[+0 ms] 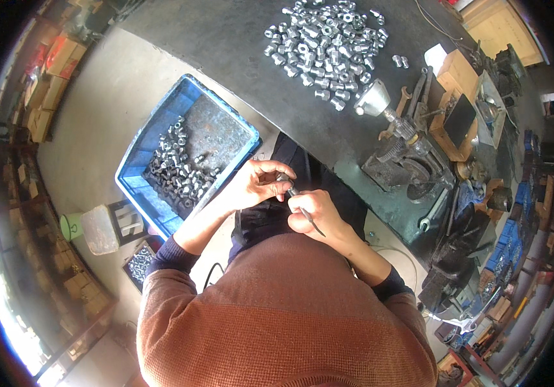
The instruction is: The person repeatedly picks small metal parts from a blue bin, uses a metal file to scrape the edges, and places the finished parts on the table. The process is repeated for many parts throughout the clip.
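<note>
Between the thumb and fingers of my left hand (257,184) is a small metal fitting (283,178). My right hand (318,213) is closed around a slim metal hand tool (312,221), its thin tail sticking out below the fist. The tool's upper end meets the fitting; whether it sits inside cannot be told. Both hands are close together above my lap. To their left stands a blue plastic bin (187,80) with many metal fittings (175,169) piled along its near left side. A heap of shiny hex fittings (325,48) lies on the dark workbench (238,58).
At the bench's right stand a metal machine with a gear and a cone-shaped head (373,99), an open-ended wrench (434,210), and wooden boxes (458,72). A stool (100,230) and a box of small parts (139,263) are on the floor at left. Shelves line both sides.
</note>
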Demonstrator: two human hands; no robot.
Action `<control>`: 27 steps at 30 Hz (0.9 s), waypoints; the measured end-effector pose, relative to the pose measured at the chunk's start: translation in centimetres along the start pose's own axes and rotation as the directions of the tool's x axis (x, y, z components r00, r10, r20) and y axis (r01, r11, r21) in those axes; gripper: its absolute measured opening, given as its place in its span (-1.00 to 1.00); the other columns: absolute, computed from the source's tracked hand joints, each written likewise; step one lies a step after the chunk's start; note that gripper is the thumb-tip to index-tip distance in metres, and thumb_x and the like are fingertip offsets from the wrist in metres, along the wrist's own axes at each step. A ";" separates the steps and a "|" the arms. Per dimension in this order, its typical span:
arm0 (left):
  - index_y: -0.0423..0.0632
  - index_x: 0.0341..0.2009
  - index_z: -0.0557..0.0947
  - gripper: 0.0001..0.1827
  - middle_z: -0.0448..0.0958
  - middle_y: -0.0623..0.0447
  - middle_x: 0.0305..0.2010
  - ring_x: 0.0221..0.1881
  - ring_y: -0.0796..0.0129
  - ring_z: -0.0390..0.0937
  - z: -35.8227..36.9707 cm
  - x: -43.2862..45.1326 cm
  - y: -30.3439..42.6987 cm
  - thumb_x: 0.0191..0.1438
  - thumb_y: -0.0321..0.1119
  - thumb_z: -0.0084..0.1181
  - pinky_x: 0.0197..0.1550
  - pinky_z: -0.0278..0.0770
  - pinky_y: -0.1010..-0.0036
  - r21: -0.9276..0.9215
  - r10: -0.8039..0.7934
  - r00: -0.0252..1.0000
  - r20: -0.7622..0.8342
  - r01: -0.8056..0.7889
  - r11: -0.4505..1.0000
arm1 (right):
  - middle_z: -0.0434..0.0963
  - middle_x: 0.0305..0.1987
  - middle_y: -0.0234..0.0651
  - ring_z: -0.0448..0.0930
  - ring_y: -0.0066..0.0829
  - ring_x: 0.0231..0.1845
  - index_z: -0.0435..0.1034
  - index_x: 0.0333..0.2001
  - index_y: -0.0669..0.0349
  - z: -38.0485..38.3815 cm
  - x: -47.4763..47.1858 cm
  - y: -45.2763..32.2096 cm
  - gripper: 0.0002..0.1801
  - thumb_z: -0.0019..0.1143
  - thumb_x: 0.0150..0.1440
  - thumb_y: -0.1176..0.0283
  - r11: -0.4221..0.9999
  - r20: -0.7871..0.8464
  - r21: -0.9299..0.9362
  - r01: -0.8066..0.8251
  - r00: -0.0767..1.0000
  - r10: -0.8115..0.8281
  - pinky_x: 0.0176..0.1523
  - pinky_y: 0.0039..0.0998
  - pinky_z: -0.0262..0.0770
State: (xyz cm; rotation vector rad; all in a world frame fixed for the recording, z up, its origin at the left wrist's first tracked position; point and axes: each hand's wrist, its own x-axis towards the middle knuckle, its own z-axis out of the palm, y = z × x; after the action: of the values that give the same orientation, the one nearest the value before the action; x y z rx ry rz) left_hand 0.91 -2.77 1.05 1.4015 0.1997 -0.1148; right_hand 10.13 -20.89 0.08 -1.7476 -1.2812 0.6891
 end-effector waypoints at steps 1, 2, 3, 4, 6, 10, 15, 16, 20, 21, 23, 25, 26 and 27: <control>-0.25 -0.12 0.56 -0.72 0.56 -0.01 -0.38 -0.38 0.42 0.54 -0.1 0.0 -0.2 0.12 -0.36 0.18 -0.29 0.52 0.50 -0.015 0.011 1.000 0.010 -0.011 1.000 | 0.38 -0.71 -0.14 0.46 -0.08 -0.64 0.26 -0.72 0.23 0.0 0.0 0.0 -0.86 0.04 -0.28 0.44 1.000 -0.007 -0.010 0.001 1.000 -0.001 -0.53 -0.18 0.34; -0.25 -0.10 0.56 -0.72 0.56 -0.02 -0.37 -0.36 0.41 0.55 -0.2 0.0 -0.3 0.12 -0.37 0.18 -0.27 0.53 0.49 -0.030 0.022 1.000 0.020 -0.022 0.999 | 0.39 -0.71 -0.14 0.47 -0.07 -0.64 0.28 -0.72 0.23 0.0 -0.1 -0.1 -0.86 0.05 -0.27 0.44 1.000 -0.026 -0.030 -0.006 1.000 0.005 -0.52 -0.17 0.35; -0.26 -0.09 0.55 -0.71 0.56 -0.02 -0.36 -0.35 0.40 0.55 -0.2 0.0 -0.2 0.13 -0.36 0.17 -0.26 0.53 0.49 0.014 0.023 1.000 0.012 -0.023 1.000 | 0.39 -0.71 -0.14 0.47 -0.07 -0.64 0.29 -0.71 0.23 0.0 -0.1 -0.2 -0.86 0.06 -0.26 0.43 0.999 -0.045 -0.050 -0.012 0.999 0.010 -0.51 -0.17 0.36; -0.27 -0.09 0.55 -0.70 0.56 -0.02 -0.35 -0.35 0.38 0.56 -0.2 0.0 0.1 0.13 -0.36 0.16 -0.25 0.53 0.49 0.059 0.024 1.000 0.004 -0.024 0.998 | 0.40 -0.71 -0.15 0.48 -0.07 -0.63 0.31 -0.71 0.23 -0.1 -0.1 -0.4 -0.86 0.07 -0.25 0.43 0.997 -0.065 -0.070 -0.019 0.998 0.014 -0.50 -0.17 0.37; -0.28 -0.08 0.54 -0.69 0.56 -0.02 -0.34 -0.35 0.37 0.56 -0.3 0.0 0.2 0.14 -0.35 0.15 -0.25 0.53 0.49 0.100 0.003 1.000 0.006 -0.004 0.995 | 0.42 -0.68 -0.12 0.48 -0.06 -0.61 0.34 -0.68 0.24 -0.2 -0.1 -0.8 -0.86 0.08 -0.24 0.42 0.994 -0.044 -0.094 -0.049 0.998 0.045 -0.48 -0.15 0.39; -0.29 -0.10 0.54 -0.69 0.56 -0.01 -0.35 -0.36 0.37 0.56 0.1 -0.1 -0.2 0.16 -0.32 0.13 -0.28 0.54 0.49 -0.041 -0.101 0.994 0.037 0.103 0.994 | 0.40 -0.69 -0.14 0.46 -0.19 -0.67 0.36 -0.63 0.26 0.2 -0.1 -0.6 -0.88 0.08 -0.21 0.44 1.000 -0.054 -0.013 -0.019 0.998 0.018 -0.51 -0.24 0.37; -0.29 -0.16 0.55 -0.73 0.57 -0.03 -0.35 -0.42 0.38 0.56 -0.8 0.0 -0.3 0.12 -0.37 0.17 -0.32 0.55 0.50 -0.147 -0.091 0.987 0.131 0.110 0.983 | 0.20 -0.76 -0.30 0.22 -0.55 -0.72 0.26 -0.69 0.27 0.4 -0.4 0.5 -0.89 0.01 -0.21 0.54 0.930 0.084 0.358 -0.088 0.995 0.062 -0.58 -0.43 0.13; -0.27 -0.18 0.57 -0.80 0.54 0.07 -0.43 -0.47 0.46 0.53 -0.8 -0.1 0.3 0.11 -0.45 0.17 -0.33 0.53 0.55 -0.164 -0.059 0.995 0.077 0.071 0.984 | 0.19 -0.77 -0.29 0.22 -0.55 -0.72 0.25 -0.70 0.27 -0.3 -0.4 0.2 -0.88 0.00 -0.22 0.54 0.928 0.125 0.353 -0.123 0.989 0.083 -0.59 -0.42 0.12; -0.21 -0.27 0.61 -0.83 0.50 0.14 -0.54 -0.57 0.53 0.43 -2.6 0.5 0.5 0.00 -0.49 0.24 -0.50 0.40 0.58 0.070 0.035 0.956 -0.292 -0.015 0.997 | 0.16 -0.75 -0.28 0.21 -0.49 -0.72 0.20 -0.72 0.27 -1.8 -1.4 -0.7 -0.86 -0.01 -0.27 0.57 0.959 0.009 0.257 -0.121 0.992 0.122 -0.58 -0.39 0.08; -0.19 -0.29 0.62 -0.83 0.49 0.12 -0.56 -0.58 0.53 0.42 -2.7 0.4 0.6 -0.05 -0.50 0.23 -0.51 0.39 0.56 0.268 0.110 0.943 -0.313 -0.023 0.963 | 0.16 -0.74 -0.29 0.22 -0.48 -0.72 0.20 -0.72 0.27 -2.1 -1.6 -1.1 -0.87 -0.01 -0.29 0.58 0.975 -0.100 0.218 -0.036 0.993 0.059 -0.58 -0.40 0.08; -0.17 -0.32 0.63 -0.81 0.47 0.08 -0.59 -0.60 0.53 0.41 -2.8 0.3 0.5 -0.13 -0.52 0.21 -0.53 0.37 0.53 0.625 0.260 0.915 -0.309 -0.012 0.781 | 0.17 -0.70 -0.33 0.21 -0.47 -0.70 0.15 -0.72 0.27 -3.4 -1.7 -2.3 -0.83 0.00 -0.31 0.62 0.971 -0.140 0.241 0.008 0.990 0.027 -0.58 -0.43 0.07; -0.14 -0.34 0.64 -0.75 0.47 -0.01 -0.59 -0.62 0.42 0.42 -2.5 0.3 0.3 -0.24 -0.52 0.16 -0.51 0.38 0.46 0.641 0.299 0.894 -0.334 -0.017 0.767 | 0.17 -0.69 -0.35 0.19 -0.49 -0.70 0.13 -0.72 0.28 -3.5 -1.8 -3.0 -0.81 0.01 -0.32 0.61 0.907 -0.225 0.415 0.072 0.974 0.025 -0.58 -0.43 0.05; -0.14 -0.34 0.64 -0.75 0.48 -0.02 -0.59 -0.62 0.39 0.43 -2.4 0.3 -0.1 -0.24 -0.51 0.17 -0.50 0.39 0.45 0.651 0.316 0.890 -0.329 -0.028 0.759 | 0.16 -0.69 -0.35 0.19 -0.50 -0.70 0.13 -0.72 0.28 -3.5 -1.7 -3.2 -0.81 0.01 -0.31 0.61 0.917 -0.232 0.388 0.096 0.973 -0.004 -0.58 -0.43 0.04; -0.15 -0.34 0.64 -0.75 0.49 -0.03 -0.58 -0.62 0.36 0.43 -2.3 0.3 -0.2 -0.24 -0.51 0.17 -0.49 0.40 0.45 0.661 0.333 0.886 -0.323 -0.041 0.750 | 0.16 -0.69 -0.35 0.19 -0.51 -0.69 0.13 -0.72 0.28 -3.5 -1.5 -3.4 -0.81 0.01 -0.31 0.61 0.925 -0.240 0.360 0.120 0.970 -0.033 -0.58 -0.44 0.04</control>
State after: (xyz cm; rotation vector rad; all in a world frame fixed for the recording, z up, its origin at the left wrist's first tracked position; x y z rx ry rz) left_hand 1.04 -0.51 0.46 2.1262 0.4014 0.3386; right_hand 10.81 -22.95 4.67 -1.4112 -0.9809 0.6178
